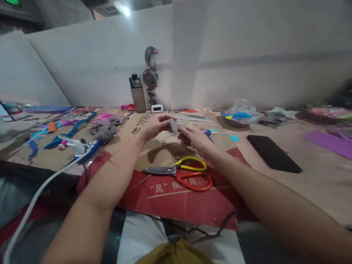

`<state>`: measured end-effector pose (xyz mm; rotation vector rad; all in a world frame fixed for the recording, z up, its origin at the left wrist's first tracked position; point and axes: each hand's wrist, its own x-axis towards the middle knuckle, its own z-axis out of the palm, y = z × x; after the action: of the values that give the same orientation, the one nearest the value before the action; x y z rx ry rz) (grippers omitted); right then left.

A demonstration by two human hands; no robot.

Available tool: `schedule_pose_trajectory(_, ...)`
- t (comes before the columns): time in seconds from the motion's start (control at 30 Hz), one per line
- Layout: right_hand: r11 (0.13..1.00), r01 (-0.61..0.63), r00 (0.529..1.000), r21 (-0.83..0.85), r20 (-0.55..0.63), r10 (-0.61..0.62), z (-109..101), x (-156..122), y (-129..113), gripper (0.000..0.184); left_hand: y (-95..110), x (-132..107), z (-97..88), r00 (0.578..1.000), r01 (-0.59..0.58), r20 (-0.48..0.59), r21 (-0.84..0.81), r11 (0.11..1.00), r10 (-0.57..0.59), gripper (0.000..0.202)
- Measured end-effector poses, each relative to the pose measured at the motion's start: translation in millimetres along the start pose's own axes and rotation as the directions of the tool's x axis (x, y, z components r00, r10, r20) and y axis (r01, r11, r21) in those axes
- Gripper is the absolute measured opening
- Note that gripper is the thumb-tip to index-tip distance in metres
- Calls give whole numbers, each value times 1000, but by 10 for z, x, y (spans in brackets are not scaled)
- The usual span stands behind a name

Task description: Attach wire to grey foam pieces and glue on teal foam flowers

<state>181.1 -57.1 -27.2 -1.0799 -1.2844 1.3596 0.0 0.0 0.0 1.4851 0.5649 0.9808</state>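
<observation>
Above the cardboard, both my hands meet around a small flat grey piece (173, 126), too blurred to tell its material. My left hand (154, 127) pinches its upper left side with thumb and fingers. My right hand (194, 140) has its fingers closed at the piece's lower right edge; their tips are partly hidden. Just below my hands lie scissors (189, 175) with one yellow and one red handle, blades pointing left. They rest on a red and brown cardboard sheet (176, 205) with printed characters.
On the left are a blue-and-white glue gun (89, 151) with a white cord and grey fuzzy pieces (106, 128). A black phone (273, 153) lies on the right, with a purple sheet (328, 143) beyond. A bowl (236, 119) and a cardboard stand (138, 99) stand towards the back.
</observation>
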Motion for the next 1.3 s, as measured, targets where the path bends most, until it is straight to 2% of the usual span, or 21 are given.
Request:
schedule_pose_trajectory(0.07,996,76,996,36,-40,-74,-29,4,-9,18,39,-6,-11,999,23,26,-66,998,-22,38)
schedule_pose_trajectory(0.17,984,168,981,62,-112,-161,-61,10,-15,21,60,-9,-22,994,91,70,-58,994,-87,44)
schedule_pose_trajectory(0.23,978,197,970,64,-155,-186,-70,10,-16,20,42,-6,-23,984,151,90,31,988,-154,44)
schedule_pose_trajectory(0.33,982,165,978,89,-141,-151,-68,0,-15,18,2,0,-15,974,188,85,221,957,-211,38)
schedule_pose_trajectory(0.5,991,110,989,79,-104,-102,-55,-9,-17,14,24,3,0,986,139,37,365,920,-164,29)
schedule_pose_trajectory(0.6,993,111,987,27,-118,-107,-51,2,-6,13,76,5,26,993,109,-4,415,903,-119,21)
schedule_pose_trajectory(0.73,991,125,979,-46,-157,-131,-54,11,17,11,94,19,61,991,131,-91,459,879,-100,16)
schedule_pose_trajectory(0.83,989,137,977,-60,-158,-145,-57,7,22,11,57,23,37,986,168,-97,442,881,-139,18)
schedule_pose_trajectory(0.97,989,131,979,-62,-152,-139,-56,9,14,12,7,7,-22,953,279,17,343,897,-303,28)
schedule_pose_trajectory(1.1,990,111,985,-87,-123,-121,-62,38,38,13,6,-5,-37,946,288,57,304,908,-319,35)
schedule_pose_trajectory(1.2,975,85,991,-205,-86,-105,-77,71,82,16,2,4,-84,950,290,25,294,911,-310,32)
schedule_pose_trajectory(1.3,896,108,985,-431,-73,-154,-92,83,113,21,-32,22,-193,946,324,-99,259,910,-309,23)
